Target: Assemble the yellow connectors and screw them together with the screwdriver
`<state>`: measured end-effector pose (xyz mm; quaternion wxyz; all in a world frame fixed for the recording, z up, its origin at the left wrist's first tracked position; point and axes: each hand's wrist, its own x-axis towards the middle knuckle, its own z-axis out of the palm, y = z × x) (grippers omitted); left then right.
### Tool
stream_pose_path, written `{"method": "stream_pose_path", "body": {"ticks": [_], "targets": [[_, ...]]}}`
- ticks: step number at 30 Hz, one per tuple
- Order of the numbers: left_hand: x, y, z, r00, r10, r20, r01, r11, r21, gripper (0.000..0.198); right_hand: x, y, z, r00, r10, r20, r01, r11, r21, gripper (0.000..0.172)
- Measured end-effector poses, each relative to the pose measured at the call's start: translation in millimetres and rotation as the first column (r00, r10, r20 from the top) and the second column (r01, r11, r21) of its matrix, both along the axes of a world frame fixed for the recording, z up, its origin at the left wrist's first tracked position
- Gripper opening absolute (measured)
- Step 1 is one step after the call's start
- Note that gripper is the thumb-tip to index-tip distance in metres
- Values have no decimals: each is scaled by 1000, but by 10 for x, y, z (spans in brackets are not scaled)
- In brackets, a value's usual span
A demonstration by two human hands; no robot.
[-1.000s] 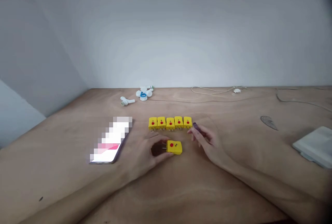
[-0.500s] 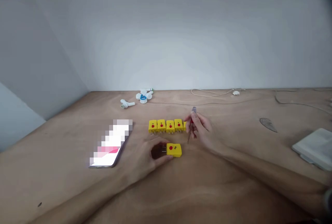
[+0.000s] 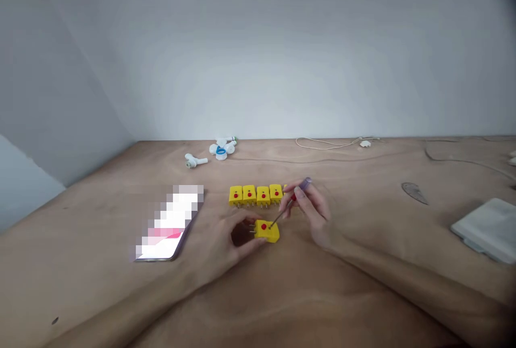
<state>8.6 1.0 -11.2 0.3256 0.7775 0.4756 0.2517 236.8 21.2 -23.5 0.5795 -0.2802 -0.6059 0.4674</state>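
Note:
Between the thumb and fingers of my left hand (image 3: 228, 238) is a yellow plug (image 3: 272, 234), lying on its side with its metal pins toward my palm. A red round button and a small screw hole show on its upper face. My right hand (image 3: 312, 208) grips a screwdriver (image 3: 292, 200) with a clear and red handle, slanted down to the left. Its tip meets the plug at the screw hole. Just behind stand several matching yellow plugs (image 3: 250, 195) in a row, pins facing me; my right fingers partly cover the rightmost one.
A phone (image 3: 171, 224) with a lit, blurred screen lies left of my left hand. White plastic fittings (image 3: 221, 150) sit at the back, beside another white fitting (image 3: 195, 161). A thin white cord (image 3: 322, 146) runs near the wall. At right is a white case (image 3: 489, 229).
My right hand has tilted the screwdriver and brought its tip left onto the plug's screw hole. The left hand keeps its hold on the plug, which has turned slightly.

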Motion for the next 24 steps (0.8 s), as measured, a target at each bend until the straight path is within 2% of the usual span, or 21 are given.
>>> {"method": "stream_pose_path", "body": {"ticks": [7, 14, 19, 24], "targets": [[-2, -9, 51, 1000, -23, -16, 23, 999, 31, 34, -4, -35, -35, 1000, -24, 0, 24, 1000, -3, 24], [-7, -10, 50, 999, -44, 32, 43, 999, 21, 34, 20, -50, -36, 1000, -19, -2, 19, 1000, -3, 23], [-27, 6, 21, 999, -36, 22, 36, 999, 18, 32, 10, -9, -86, 997, -78, -17, 77, 996, -37, 23], [-30, 10, 14, 999, -42, 34, 42, 999, 0, 32, 0, 21, -106, 990, -130, -47, 124, 984, -126, 29]]}}
